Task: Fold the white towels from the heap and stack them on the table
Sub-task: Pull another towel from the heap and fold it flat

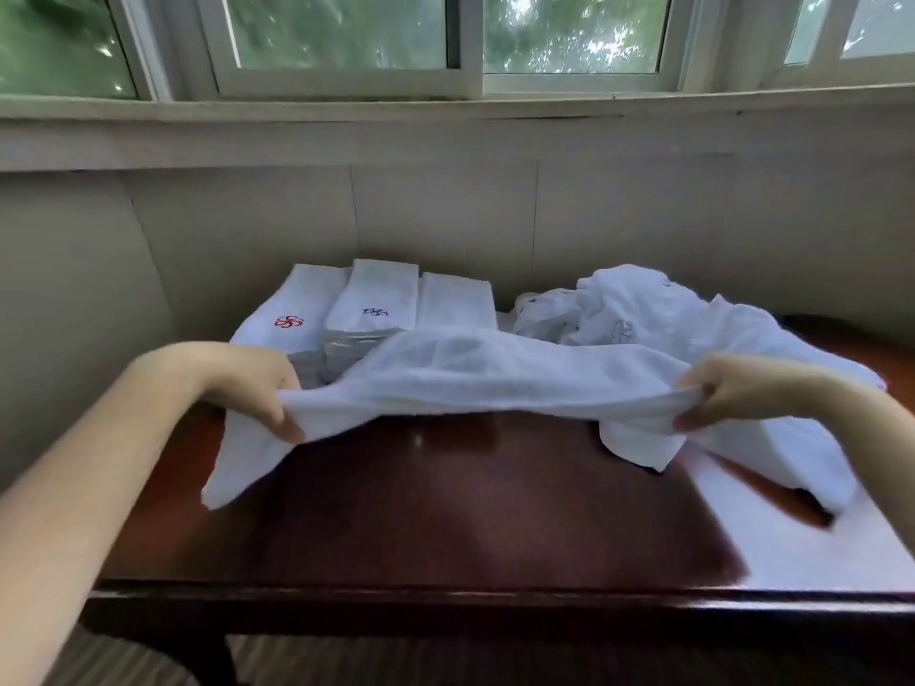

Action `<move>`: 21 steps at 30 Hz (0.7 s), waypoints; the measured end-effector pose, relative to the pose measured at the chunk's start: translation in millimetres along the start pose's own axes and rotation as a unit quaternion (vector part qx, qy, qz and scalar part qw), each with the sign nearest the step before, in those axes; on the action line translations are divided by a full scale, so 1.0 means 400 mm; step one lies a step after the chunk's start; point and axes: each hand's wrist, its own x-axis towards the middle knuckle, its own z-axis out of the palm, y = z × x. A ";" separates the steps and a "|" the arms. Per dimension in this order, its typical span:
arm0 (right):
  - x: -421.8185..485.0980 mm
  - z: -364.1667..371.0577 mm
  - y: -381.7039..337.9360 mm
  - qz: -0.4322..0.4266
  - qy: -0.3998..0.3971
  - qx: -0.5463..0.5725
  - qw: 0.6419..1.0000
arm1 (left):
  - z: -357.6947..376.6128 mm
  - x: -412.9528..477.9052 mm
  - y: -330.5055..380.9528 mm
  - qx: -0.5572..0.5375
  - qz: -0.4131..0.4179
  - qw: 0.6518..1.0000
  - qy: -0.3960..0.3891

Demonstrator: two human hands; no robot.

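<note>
White towel (495, 383) held stretched above table (445, 527). Left hand (262, 388) pinches its left end, right hand (718, 396) its right end; loose corners hang below both grips. Heap (643, 309) behind right; folded stacks (366, 309) behind left.

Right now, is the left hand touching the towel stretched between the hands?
Touching. The head view shows the left hand pinching one end of the towel, its fingers curled round the edge while the cloth hangs below.
</note>
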 end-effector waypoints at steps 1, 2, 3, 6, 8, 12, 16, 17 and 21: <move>-0.001 0.042 0.006 0.031 -0.119 -0.026 0.992 | 0.057 0.002 0.006 0.010 0.014 0.996 -0.085; 0.001 0.082 0.005 0.051 -0.207 -0.045 0.976 | 0.115 0.011 0.014 -0.001 0.020 0.989 -0.144; 0.011 0.120 0.006 0.056 -0.257 -0.044 0.964 | 0.171 0.025 0.022 -0.027 0.021 0.985 -0.171; 0.052 0.211 -0.030 0.032 -0.171 0.000 0.985 | 0.321 0.097 0.057 -0.074 0.023 0.994 -0.077; 0.090 0.274 -0.053 -0.002 -0.040 -0.001 0.999 | 0.393 0.136 0.081 -0.099 0.018 0.994 0.038; 0.140 0.387 -0.081 -0.026 0.009 -0.085 0.996 | 0.451 0.173 0.093 -0.103 -0.042 0.977 0.180; 0.178 0.401 -0.098 0.046 0.047 -0.172 0.983 | 0.439 0.199 0.091 -0.083 -0.101 0.969 0.210; 0.190 0.397 -0.101 0.065 0.059 -0.180 0.980 | 0.436 0.206 0.089 -0.079 -0.120 0.966 0.216; 0.224 0.390 -0.077 0.118 0.097 -0.190 0.970 | 0.448 0.227 0.085 -0.078 -0.150 0.955 0.245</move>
